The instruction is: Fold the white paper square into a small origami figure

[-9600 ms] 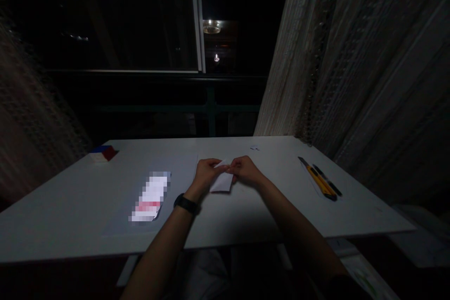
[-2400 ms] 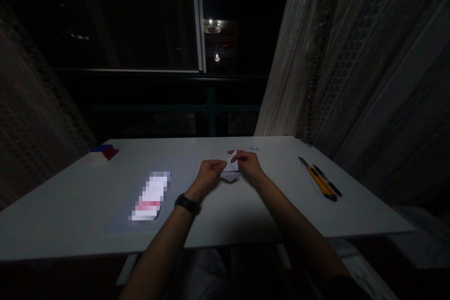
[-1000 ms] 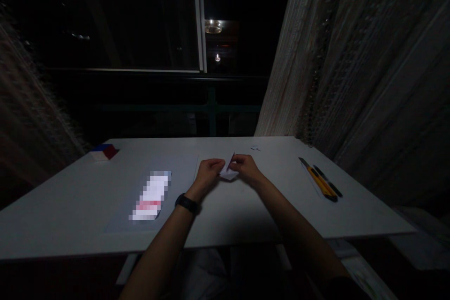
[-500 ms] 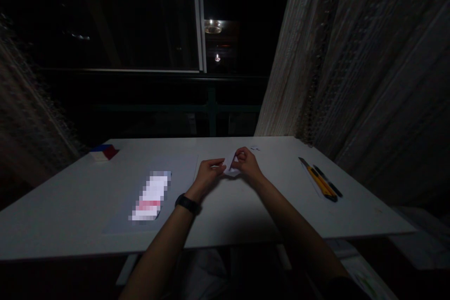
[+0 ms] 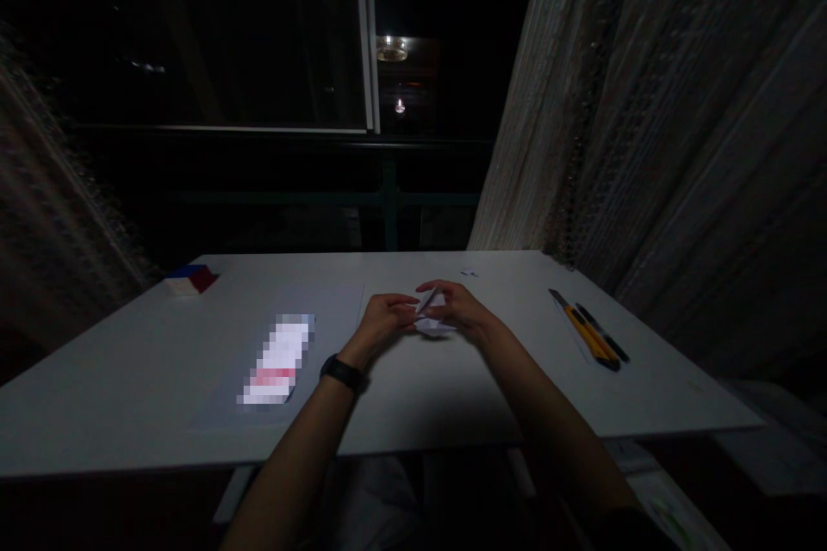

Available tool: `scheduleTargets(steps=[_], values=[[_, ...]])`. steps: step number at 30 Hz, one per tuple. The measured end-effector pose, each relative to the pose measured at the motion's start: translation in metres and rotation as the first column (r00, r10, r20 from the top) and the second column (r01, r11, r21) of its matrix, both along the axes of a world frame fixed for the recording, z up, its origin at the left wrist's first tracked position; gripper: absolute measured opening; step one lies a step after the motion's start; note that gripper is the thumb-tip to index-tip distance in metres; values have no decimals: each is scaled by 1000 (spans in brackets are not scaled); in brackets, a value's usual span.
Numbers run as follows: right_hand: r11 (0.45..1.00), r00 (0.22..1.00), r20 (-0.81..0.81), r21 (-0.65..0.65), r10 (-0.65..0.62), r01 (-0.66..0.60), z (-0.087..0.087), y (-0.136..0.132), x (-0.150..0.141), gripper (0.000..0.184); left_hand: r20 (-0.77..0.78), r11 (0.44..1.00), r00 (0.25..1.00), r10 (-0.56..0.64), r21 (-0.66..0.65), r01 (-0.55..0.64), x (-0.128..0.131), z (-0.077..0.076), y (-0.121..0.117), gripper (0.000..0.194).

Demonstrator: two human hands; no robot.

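Dim room, one white rectangular table. Two bare hands: left hand holds the left side of one small folded white paper; right hand grips it, thumb in front, over mid-table. Also one yellow-black utility knife, one slim black pen, one blue-white-red cube, one lit, blurred rectangular screen. Versus earliest frame: paper was flatter, now has a raised flap.

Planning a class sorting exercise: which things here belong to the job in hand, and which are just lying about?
Job in hand:
folded paper
left hand
right hand

Apparently lying about:
multicoloured cube
lit screen (role unclear)
yellow cutter
pen-like item
small bits
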State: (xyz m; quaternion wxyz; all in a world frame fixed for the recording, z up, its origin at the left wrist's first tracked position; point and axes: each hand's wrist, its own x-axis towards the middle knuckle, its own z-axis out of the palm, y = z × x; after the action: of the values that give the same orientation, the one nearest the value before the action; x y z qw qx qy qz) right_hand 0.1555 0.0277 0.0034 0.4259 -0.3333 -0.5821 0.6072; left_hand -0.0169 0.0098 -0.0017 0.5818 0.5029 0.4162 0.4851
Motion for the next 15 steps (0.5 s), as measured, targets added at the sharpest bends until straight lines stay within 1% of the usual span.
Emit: scheduleTargets(steps=[3, 5, 9, 12, 15], values=[[999, 999, 3, 30, -41, 41, 0, 1, -2, 40, -12, 1000, 1000, -9, 22, 9, 0, -2, 1, 33], [996, 996, -10, 26, -84, 85, 0, 1, -3, 36, -13, 999, 1000, -9, 47, 10, 0, 0, 0, 34], [979, 979, -32, -9, -202, 202, -3, 4, -4, 35, -2, 995, 999, -39, 89, 39, -1, 6, -4, 37], [960, 959, -55, -23, -279, 279, -7, 7, -6, 36, -6, 990, 998, -64, 126, 65, -1, 6, -4, 43], [953, 950, -78, -34, -303, 301, -11, 8, -10, 36, -77, 978, 997, 2, 207, 14, -1, 4, -2, 42]])
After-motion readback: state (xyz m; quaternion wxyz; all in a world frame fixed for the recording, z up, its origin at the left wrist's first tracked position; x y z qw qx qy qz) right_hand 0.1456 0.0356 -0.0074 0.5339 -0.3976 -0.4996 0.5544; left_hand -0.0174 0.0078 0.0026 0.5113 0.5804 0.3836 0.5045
